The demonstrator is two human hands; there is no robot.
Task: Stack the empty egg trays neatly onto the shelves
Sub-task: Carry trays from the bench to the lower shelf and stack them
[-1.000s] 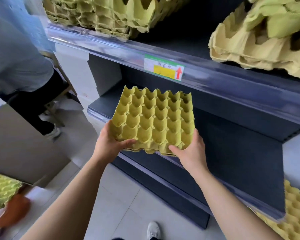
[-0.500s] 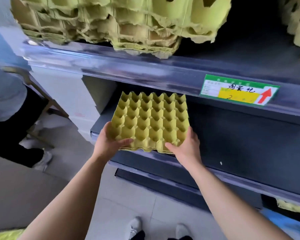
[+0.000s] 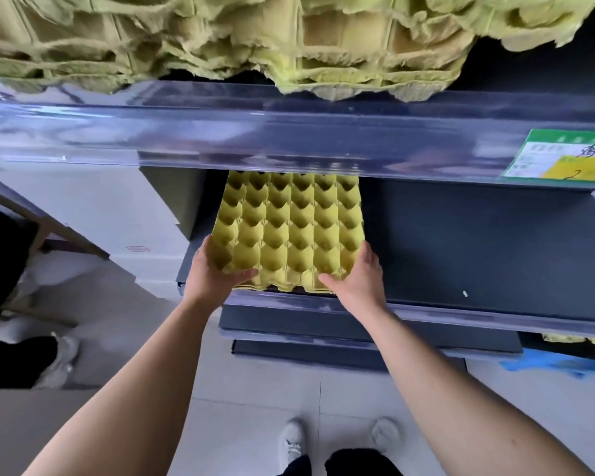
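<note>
A single yellow-green egg tray (image 3: 289, 231) lies over the left part of the dark middle shelf (image 3: 478, 242), its far edge hidden under the upper shelf's rail. My left hand (image 3: 213, 273) grips its near left corner, thumb on top. My right hand (image 3: 356, 278) grips the near right corner the same way. Whether the tray rests on the shelf or hovers just above it I cannot tell. Stacks of egg trays (image 3: 255, 39) fill the upper shelf.
The upper shelf's clear plastic rail (image 3: 289, 132) carries a green and yellow price label (image 3: 564, 156). Lower shelves (image 3: 358, 338) jut out below, with more trays (image 3: 577, 340) at the right. Another person's legs and shoe (image 3: 59, 359) are at the left. My shoes (image 3: 292, 441) stand on the tiled floor.
Both hands have pushed the tray deeper onto the middle shelf, under the upper rail. My view has moved closer and lower, so the upper stacks now fill the top.
</note>
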